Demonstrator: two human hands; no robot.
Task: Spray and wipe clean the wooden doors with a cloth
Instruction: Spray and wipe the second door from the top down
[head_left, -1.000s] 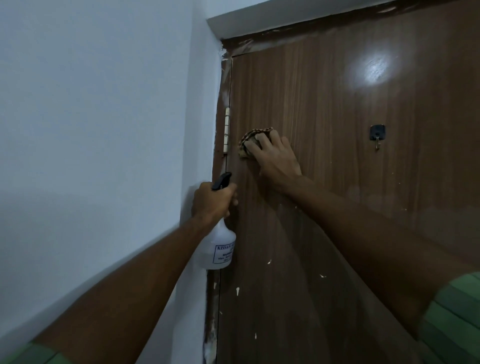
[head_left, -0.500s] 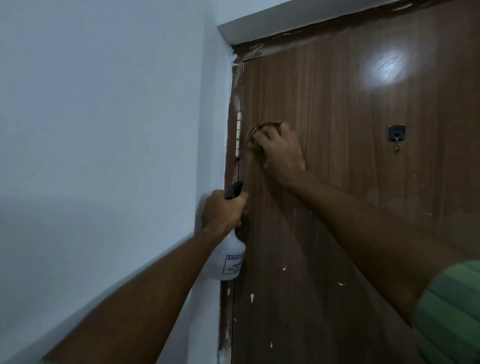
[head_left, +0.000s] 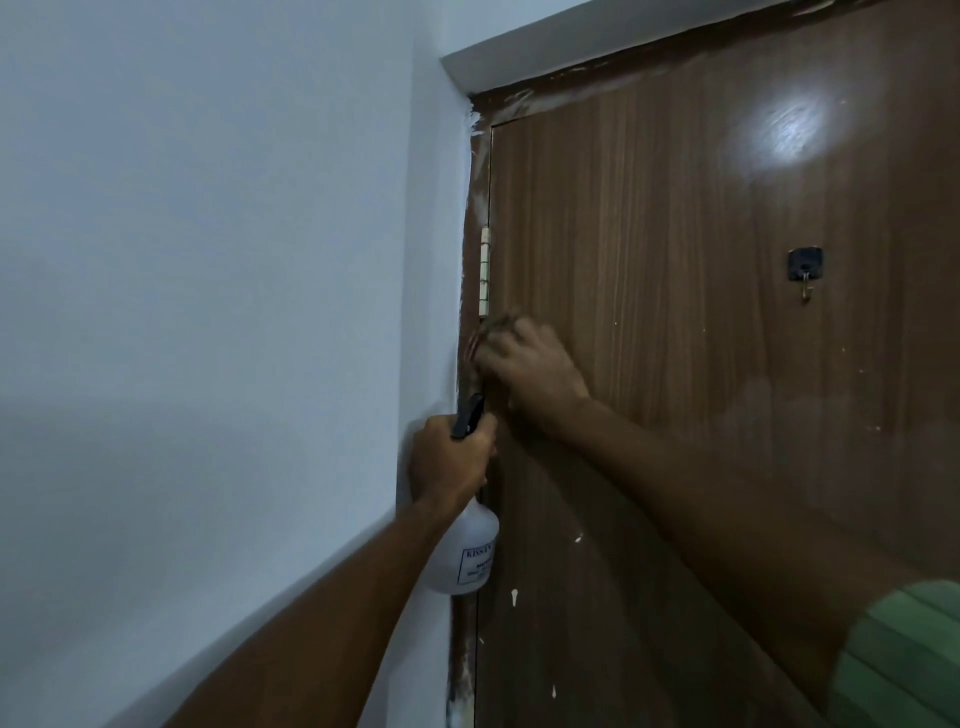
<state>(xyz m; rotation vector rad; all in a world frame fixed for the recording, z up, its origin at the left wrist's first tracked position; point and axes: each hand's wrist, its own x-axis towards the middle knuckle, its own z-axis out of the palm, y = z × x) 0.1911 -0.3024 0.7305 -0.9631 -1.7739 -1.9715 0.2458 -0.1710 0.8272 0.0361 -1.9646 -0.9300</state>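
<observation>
Wood-grain laminate door (head_left: 675, 364) fills the right of the view, and we're in the wiping step: our right hand (head_left: 530, 364) presses a bunched cloth (head_left: 498, 325) against the door at its hinge edge, w/ the fingers laid over the cloth. The hinge (head_left: 484, 270) sits just above the fingertips. Our left hand (head_left: 449, 460), just below the right, grips the neck of a white spray bottle (head_left: 467, 551), fingers curled round it under the black trigger head (head_left: 467, 415); the bottle body hangs beneath the fist, beside the frame.

Next move, as we judge it: work the cloth down along this edge, then out away from the hinge side, where pale paint specks dot the panel below our right forearm. Those may need a fresh spray, so the nozzle would have to turn toward the panel 1st.

Hard to read: the right hand and cloth are motion-blurred, so the cloth's pattern and how much of it touches the frame vs. the door can't be told. The bottle label is only partly legible. The door's lower part and far edge are cut off, and our right arm and green sleeve (head_left: 904, 660) hide a lot of the panel. 1 small hook (head_left: 805, 270) sits well to the right of the wiping hand.
</observation>
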